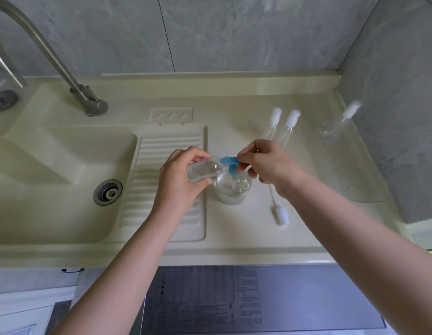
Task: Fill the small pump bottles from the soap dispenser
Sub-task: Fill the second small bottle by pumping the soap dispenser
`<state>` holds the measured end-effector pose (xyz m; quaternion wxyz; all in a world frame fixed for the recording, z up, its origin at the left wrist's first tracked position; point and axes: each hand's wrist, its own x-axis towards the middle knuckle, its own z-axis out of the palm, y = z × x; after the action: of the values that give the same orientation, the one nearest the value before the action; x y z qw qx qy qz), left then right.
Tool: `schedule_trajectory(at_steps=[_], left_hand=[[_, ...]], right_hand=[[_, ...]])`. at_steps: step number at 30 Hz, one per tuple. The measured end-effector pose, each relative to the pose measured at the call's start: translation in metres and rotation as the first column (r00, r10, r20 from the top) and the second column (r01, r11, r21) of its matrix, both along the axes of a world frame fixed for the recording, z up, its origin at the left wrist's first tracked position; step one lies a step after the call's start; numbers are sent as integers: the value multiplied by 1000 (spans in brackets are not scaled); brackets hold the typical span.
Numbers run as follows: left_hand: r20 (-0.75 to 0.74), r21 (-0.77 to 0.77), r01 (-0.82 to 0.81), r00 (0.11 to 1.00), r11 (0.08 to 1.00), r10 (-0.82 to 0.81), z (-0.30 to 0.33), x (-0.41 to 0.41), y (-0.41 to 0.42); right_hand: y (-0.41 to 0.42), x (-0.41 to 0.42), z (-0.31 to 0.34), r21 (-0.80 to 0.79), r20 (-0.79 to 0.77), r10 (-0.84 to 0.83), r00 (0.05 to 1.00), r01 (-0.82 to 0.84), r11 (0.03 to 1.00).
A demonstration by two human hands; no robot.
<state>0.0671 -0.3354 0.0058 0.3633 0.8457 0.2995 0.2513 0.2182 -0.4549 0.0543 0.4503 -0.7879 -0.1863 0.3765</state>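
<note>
Loose pump insert (280, 212) beside dispenser (233, 189); two bottles (280, 125) seemingly behind.

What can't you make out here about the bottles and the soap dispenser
Head view only:
- Soap flow from the blue pump into the small bottle: too small, clear on clear.
- Bottle's fill level: left hand covers part.
- Two capped bottles: lower ends behind the right hand.
- Dispenser label: unreadable.
</note>
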Motion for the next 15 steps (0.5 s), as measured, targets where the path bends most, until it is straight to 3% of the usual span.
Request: schedule_trajectory(at_steps=[15], left_hand=[[-2,-9,-7,1000,1000,7,-2,-1,0]], right_hand=[[-2,-1,-7,31,-48,-24,999,26,999]])
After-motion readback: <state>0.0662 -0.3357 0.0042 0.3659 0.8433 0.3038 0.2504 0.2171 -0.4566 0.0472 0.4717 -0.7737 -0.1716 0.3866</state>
